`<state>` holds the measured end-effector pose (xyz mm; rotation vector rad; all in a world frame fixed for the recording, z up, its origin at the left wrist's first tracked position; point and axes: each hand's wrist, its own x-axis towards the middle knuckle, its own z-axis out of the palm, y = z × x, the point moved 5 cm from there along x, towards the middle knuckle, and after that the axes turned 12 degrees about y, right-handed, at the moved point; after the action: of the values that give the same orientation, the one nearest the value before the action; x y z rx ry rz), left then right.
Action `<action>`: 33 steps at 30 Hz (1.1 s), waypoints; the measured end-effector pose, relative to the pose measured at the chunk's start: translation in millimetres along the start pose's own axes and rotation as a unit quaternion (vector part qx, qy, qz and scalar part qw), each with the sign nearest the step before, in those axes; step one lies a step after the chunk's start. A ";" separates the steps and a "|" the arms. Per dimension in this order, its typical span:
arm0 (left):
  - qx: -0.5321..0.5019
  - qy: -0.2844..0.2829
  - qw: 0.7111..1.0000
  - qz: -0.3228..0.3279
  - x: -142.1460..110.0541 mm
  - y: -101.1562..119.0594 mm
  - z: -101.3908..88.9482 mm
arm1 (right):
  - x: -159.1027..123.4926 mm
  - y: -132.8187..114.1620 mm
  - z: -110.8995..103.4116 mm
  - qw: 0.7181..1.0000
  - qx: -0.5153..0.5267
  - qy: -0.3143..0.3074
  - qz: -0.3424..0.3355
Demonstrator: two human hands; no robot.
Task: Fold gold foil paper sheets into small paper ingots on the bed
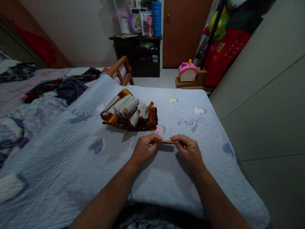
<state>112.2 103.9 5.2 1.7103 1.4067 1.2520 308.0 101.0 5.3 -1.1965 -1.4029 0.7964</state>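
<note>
Thin, flat, shiny copper-coloured piece, seen almost edge-on. That's the one in work.

Where exactly?

Held between the hands, in front of the wearer, over a pale-blue quilted cloth with heart prints. Shadow on the cloth below it; looks slightly raised.

Hands?

Left hand pinches one end, thumb and fingers. Right hand pinches the other the same way. Neither has let go.

Anything else close?

Loose heap of curled white-and-copper glossy sheets, on the cloth just beyond the left hand. Not touching the held piece.

Progress?

My read: mid-handling on this one, since both ends are gripped and it's not set down. Heap may be finished stock or waiting stock; can't tell which. So count done vs left is unknown. Fold detail too small to judge.
</note>
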 end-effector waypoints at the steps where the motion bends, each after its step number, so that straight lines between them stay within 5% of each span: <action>1: 0.000 0.007 1.000 0.006 0.3 0.6 -0.3 | -1.0 0.2 1.0 1.000 0.003 0.001 -0.002; 6: 0.014 0.015 0.999 0.041 1.9 3.3 0.6 | -3.5 -1.8 3.8 0.999 -0.003 0.001 -0.040; 17: 0.098 -0.085 0.984 0.119 -0.6 -5.1 10.4 | -10.3 0.1 18.6 0.981 -0.102 -0.125 -0.110; 22: 0.148 -0.080 0.971 0.168 -4.4 -2.1 9.4 | -13.0 1.7 21.3 0.970 -0.146 -0.145 -0.129; 33: 0.196 -0.163 0.949 0.186 -12.8 7.0 20.5 | -18.5 -5.1 25.6 0.951 -0.162 -0.212 -0.158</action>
<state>133.7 92.2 -0.3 2.4163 1.2234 0.8400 280.5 85.7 -0.6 -1.0358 -2.0846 0.6307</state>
